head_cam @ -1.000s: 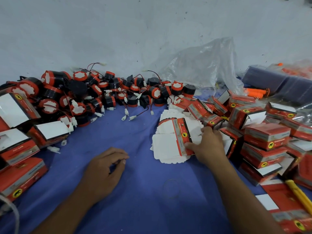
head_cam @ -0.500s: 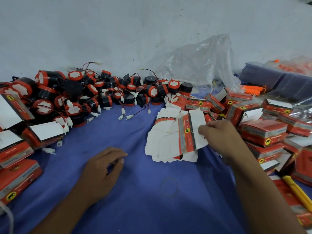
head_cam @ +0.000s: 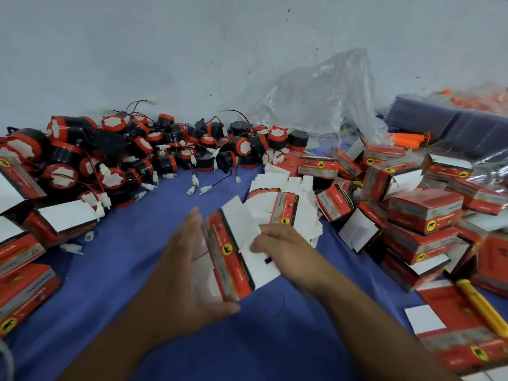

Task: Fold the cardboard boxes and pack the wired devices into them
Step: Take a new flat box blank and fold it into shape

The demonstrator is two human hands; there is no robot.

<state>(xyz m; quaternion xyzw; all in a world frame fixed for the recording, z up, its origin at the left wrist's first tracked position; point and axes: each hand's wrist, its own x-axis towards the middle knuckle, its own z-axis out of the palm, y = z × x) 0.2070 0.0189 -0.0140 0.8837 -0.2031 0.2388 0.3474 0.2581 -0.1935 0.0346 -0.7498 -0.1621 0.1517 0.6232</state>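
We see a clear plastic bag (head_cam: 316, 97) beyond the grip, a yellow tool (head_cam: 478, 305) to its right, and blue cloth (head_cam: 110, 270) beneath.

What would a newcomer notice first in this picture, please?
At centre, the right hand pinches a flat box, with the left hand against its side, over blue cloth. A heap of red-and-black wired devices lies back left, and folded boxes are piled at right.

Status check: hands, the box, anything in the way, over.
Left hand flat against unfolded box, thumb under it. Right hand pinches its white flap. Box not yet folded; wired devices piled behind, nothing blocking.
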